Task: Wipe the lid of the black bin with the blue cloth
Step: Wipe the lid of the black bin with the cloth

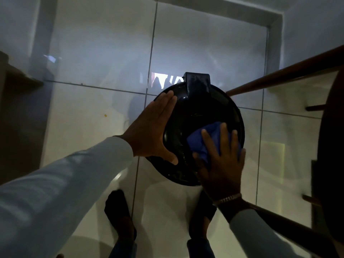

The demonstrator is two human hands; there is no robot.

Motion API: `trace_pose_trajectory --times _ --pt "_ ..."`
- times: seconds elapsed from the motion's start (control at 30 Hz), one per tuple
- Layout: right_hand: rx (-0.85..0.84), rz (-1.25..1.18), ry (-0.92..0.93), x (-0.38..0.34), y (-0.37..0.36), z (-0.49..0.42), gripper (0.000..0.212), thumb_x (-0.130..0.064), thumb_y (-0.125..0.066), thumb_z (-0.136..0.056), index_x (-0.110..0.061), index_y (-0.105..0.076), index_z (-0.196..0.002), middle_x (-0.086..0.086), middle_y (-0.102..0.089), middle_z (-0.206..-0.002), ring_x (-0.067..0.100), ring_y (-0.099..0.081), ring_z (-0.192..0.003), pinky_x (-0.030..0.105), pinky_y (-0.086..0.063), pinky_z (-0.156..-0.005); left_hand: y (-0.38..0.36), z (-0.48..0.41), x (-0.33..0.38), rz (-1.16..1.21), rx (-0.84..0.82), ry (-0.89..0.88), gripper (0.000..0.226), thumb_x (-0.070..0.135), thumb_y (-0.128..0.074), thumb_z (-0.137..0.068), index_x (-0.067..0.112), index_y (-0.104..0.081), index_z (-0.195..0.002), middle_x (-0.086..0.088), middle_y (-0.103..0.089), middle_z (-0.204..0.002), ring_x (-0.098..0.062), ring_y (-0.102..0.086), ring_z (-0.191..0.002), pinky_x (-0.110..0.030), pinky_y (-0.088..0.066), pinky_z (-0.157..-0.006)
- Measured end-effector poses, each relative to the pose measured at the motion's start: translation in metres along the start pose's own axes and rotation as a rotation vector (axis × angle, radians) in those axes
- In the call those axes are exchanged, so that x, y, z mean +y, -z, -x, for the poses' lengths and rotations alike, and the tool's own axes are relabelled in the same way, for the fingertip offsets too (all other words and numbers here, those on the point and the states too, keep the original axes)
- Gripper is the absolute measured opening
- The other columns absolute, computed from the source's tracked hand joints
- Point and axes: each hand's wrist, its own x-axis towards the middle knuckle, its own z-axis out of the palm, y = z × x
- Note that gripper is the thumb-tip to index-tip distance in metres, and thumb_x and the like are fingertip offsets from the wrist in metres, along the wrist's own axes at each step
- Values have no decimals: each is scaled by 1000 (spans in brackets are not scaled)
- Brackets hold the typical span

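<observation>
A round black bin stands on the tiled floor below me, its glossy lid (201, 110) facing up with a rectangular hinge tab at the far edge. My left hand (151, 130) lies flat against the lid's left rim, fingers straight and together, thumb spread along the near edge. My right hand (220, 161) presses the blue cloth (202, 138) onto the lid's near right part, fingers spread over it. The cloth is bunched, and part of it is hidden under my palm.
Brown wooden legs and rungs of a stool or table (279, 75) run close along the bin's right side. A dark wooden furniture edge (16, 77) is at the left. My two feet in dark sandals (119, 215) stand just in front of the bin.
</observation>
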Motion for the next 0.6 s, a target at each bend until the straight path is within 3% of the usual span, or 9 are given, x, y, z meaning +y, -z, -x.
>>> trace_pose_trajectory --times 0.07,0.13,0.23,0.37,0.47,0.53,0.6 --pt "38 -37 -249 -30 -2 -9 65 -63 -31 -88 -38 -23 -147 10 -16 -161 38 -11 -147 70 -19 -111 0 0 0 -19 7 0 145 90 -57 -42 22 13 -150 2 14 -162 -11 20 -145 -31 5 -116" --pt "36 -98 -385 -68 1 -20 67 -66 -30 -88 -37 -22 -147 10 -10 -162 37 -7 -148 70 -13 -112 0 1 -1 -57 24 -1 140 82 -63 -51 15 8 -151 -7 9 -163 -19 13 -148 -36 0 -121" --pt "-48 -245 -272 -87 14 -18 74 -69 -30 -84 -35 -18 -148 5 -4 -163 30 -1 -149 61 -5 -115 7 5 8 -99 28 -30 119 61 -66 -71 6 4 -150 -15 6 -162 -27 8 -150 -49 -11 -124" --pt "135 -609 -220 -40 54 -35 53 -42 -39 -93 -22 -39 -141 7 -38 -153 23 -33 -142 51 -33 -115 13 20 23 44 -28 112 123 49 -74 -71 12 12 -149 -7 18 -161 -21 18 -148 -42 1 -124" --pt "152 -609 -216 4 59 -74 46 -31 -35 -96 -16 -42 -139 12 -44 -149 27 -36 -140 47 -31 -117 -6 36 68 195 219 112 92 25 -50 -73 12 -4 -151 -7 4 -163 -24 12 -150 -51 -3 -123" --pt "44 -565 -95 18 46 -93 43 -27 -35 -99 -15 -39 -140 14 -39 -151 29 -32 -142 51 -31 -116 -29 32 103 148 304 37 82 31 -43 -75 13 -16 -150 -10 -11 -162 -30 0 -150 -57 -5 -121" --pt "-5 -481 5 24 27 -98 43 -24 -37 -100 -15 -38 -142 17 -35 -153 33 -30 -142 55 -32 -114 -50 20 119 -65 264 73 82 49 -43 -81 19 -13 -151 -10 -11 -162 -36 -2 -150 -66 -2 -117"
